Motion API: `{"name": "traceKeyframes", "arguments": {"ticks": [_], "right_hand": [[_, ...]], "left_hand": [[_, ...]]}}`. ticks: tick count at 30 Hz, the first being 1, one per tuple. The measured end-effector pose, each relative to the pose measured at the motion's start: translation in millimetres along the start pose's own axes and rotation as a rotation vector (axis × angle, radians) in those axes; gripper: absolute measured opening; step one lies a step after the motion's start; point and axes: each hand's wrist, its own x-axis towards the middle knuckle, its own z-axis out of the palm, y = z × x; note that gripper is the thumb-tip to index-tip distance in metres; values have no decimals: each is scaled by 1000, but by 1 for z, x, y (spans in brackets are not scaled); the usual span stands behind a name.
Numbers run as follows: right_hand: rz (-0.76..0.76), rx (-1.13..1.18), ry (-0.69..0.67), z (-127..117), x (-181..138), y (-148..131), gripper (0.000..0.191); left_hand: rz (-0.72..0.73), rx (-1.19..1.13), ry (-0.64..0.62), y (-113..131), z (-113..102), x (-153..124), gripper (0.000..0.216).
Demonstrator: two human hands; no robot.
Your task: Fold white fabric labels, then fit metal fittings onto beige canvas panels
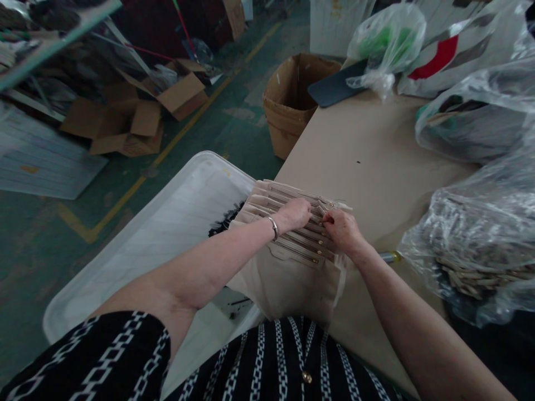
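Note:
Several beige fabric pieces with metal zippers (292,257) lie overlapped in a staggered stack at the table's near left edge, with gold-coloured zipper parts along their right side. My left hand (296,214), with a bracelet at the wrist, is closed over the upper middle of the stack; its fingertips are turned down and what they grip is hidden. Close to its right, my right hand (341,227) pinches the right end of one zippered fabric piece, which is slightly raised. Plain beige cloth hangs from the stack toward my body.
Left of the table stands a white plastic tub (167,206) with black bits inside. An open carton (288,106) is by the table's far corner. Clear plastic bags (480,217) crowd the right side of the tabletop (376,145). More open boxes (121,122) sit on the floor.

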Motion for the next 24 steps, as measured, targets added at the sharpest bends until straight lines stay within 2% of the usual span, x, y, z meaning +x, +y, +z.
{"name": "traceKeyframes", "arguments": {"ticks": [6, 10, 13, 18, 24], "right_hand": [[-50, 136, 102, -12, -10, -14, 14], [-124, 254, 174, -17, -26, -41, 11], [-118, 354, 205, -14, -31, -58, 19], [54, 490, 147, -7, -32, -65, 17], [62, 560, 38, -2, -36, -56, 16]], "left_hand": [[-137, -303, 8, 10, -17, -16, 23], [-228, -597, -79, 24, -22, -25, 26], [-253, -755, -132, 31, -18, -27, 26], [-283, -879, -128, 33, -2, -29, 25], [-322, -883, -84, 32, 8, -37, 26]]}}
